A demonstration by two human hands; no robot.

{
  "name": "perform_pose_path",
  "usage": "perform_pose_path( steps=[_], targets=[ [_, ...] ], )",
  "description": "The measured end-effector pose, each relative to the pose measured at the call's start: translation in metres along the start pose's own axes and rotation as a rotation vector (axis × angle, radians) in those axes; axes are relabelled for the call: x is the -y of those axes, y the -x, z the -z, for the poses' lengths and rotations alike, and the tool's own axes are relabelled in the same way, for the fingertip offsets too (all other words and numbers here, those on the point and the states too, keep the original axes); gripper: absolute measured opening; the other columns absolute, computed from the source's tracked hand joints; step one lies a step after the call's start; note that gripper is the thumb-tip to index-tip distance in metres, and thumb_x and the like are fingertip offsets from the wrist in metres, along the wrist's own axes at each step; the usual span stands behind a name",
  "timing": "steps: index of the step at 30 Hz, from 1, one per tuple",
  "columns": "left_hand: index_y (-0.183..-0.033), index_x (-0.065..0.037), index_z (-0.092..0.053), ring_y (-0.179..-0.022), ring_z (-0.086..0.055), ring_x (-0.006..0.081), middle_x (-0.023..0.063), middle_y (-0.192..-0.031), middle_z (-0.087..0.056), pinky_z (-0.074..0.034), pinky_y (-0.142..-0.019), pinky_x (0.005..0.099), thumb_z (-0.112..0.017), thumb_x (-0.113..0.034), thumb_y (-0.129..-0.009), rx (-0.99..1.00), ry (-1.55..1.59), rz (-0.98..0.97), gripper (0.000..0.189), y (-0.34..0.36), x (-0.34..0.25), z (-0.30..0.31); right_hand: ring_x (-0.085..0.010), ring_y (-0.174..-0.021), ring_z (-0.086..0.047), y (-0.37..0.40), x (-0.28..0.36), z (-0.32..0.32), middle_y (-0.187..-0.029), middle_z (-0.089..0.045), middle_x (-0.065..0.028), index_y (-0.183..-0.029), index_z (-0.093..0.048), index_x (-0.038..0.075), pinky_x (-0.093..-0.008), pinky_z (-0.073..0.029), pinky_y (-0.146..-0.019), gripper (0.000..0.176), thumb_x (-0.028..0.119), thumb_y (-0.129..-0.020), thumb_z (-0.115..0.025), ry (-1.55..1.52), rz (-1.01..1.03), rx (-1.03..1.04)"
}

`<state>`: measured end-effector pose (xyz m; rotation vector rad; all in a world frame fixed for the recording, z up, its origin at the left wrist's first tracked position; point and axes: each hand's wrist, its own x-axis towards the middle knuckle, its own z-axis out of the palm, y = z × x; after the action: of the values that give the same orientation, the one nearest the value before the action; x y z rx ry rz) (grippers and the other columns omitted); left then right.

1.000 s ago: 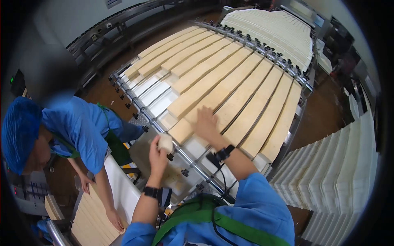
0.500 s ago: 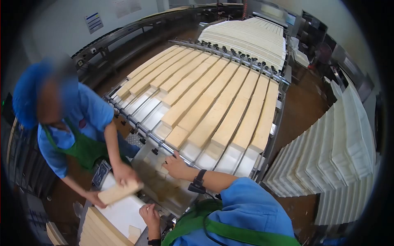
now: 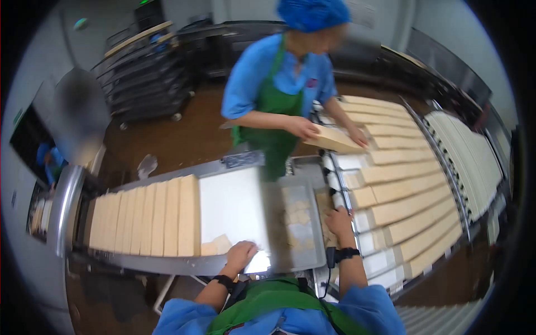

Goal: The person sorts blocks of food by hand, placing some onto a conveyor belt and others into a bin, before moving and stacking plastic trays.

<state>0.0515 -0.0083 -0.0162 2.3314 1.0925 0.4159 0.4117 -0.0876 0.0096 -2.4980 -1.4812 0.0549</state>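
My left hand [image 3: 242, 257] rests at the near edge of a white belt [image 3: 231, 195], its fingers lying loosely with nothing held. Small pale cut pieces [image 3: 216, 245] lie on the belt just left of it. My right hand [image 3: 339, 221] is beside the metal rail [image 3: 341, 187] at the end of the slatted conveyor; its fingers look apart and hold nothing. Between my hands sits a grey plastic bin [image 3: 319, 251] with scattered pale scraps [image 3: 298, 215]. Across from me, a co-worker's two hands hold a long pale yellow block [image 3: 334, 137].
Upright pale blocks [image 3: 148, 218] stand in a row on the belt's left part, near a metal machine hood [image 3: 67, 209]. Rows of long blocks [image 3: 413, 195] lie on the conveyor at right. A co-worker [image 3: 268, 84] stands opposite; a dark rack [image 3: 148, 84] is behind.
The view has swung left. The co-worker has carried the block from above the white belt toward the conveyor's end. My hands stay near the belt edge and the rail.
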Motion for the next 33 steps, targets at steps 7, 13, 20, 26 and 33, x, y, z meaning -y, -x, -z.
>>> perform_pose_path(
  steps=[7,13,20,26,33],
  targets=[
    [-0.085,-0.009,-0.063,-0.085,-0.055,0.029,0.0089,-0.083,-0.059,-0.045,-0.075,0.0405,-0.055,-0.039,-0.086,0.038,0.033,-0.106,0.031,0.004,0.014,0.002,-0.0266,-0.097,-0.053,-0.003,-0.004,-0.009,-0.09,-0.056,-0.0092,-0.073,-0.068,0.012,-0.0602,-0.019,-0.103,0.011,0.022,-0.072,-0.063,0.023,-0.01,-0.064],
    [-0.08,-0.009,-0.06,-0.084,-0.055,0.0294,0.0098,-0.082,-0.057,-0.044,-0.075,0.04,-0.054,-0.039,-0.087,0.034,0.086,-0.122,0.032,0.004,0.019,0.001,-0.0251,-0.1,-0.052,-0.002,0.001,-0.005,-0.09,-0.055,-0.0082,-0.067,-0.065,0.014,-0.0588,-0.017,-0.105,0.009,0.021,-0.064,-0.069,0.004,-0.017,-0.064],
    [-0.082,-0.009,-0.062,-0.083,-0.054,0.0296,0.0086,-0.083,-0.058,-0.045,-0.074,0.039,-0.056,-0.032,-0.087,0.058,0.059,-0.163,0.024,0.003,0.022,-0.002,-0.0249,-0.103,-0.051,-0.001,0.0,-0.009,-0.088,-0.056,-0.0082,-0.067,-0.064,0.014,-0.059,-0.016,-0.105,0.008,0.02,-0.065,-0.069,0.003,-0.016,-0.097],
    [-0.08,-0.009,-0.062,-0.083,-0.053,0.0286,0.0088,-0.081,-0.057,-0.043,-0.075,0.0387,-0.056,-0.032,-0.087,0.04,0.059,-0.225,0.025,0.002,0.025,-0.003,-0.0275,-0.093,-0.053,0.001,-0.001,-0.01,-0.087,-0.053,-0.009,-0.068,-0.063,0.011,-0.0579,-0.021,-0.104,0.01,0.02,-0.068,-0.066,0.027,0.03,-0.141],
    [-0.076,-0.009,-0.063,-0.087,-0.053,0.0289,0.0085,-0.085,-0.058,-0.04,-0.079,0.0409,-0.058,-0.032,-0.084,-0.086,0.021,-0.291,0.025,0.002,0.023,-0.001,-0.0265,-0.095,-0.053,0.003,0.004,-0.005,-0.086,-0.053,-0.0083,-0.068,-0.063,0.012,-0.0584,-0.019,-0.105,0.01,0.021,-0.068,-0.067,-0.006,0.017,-0.133]
  ],
)
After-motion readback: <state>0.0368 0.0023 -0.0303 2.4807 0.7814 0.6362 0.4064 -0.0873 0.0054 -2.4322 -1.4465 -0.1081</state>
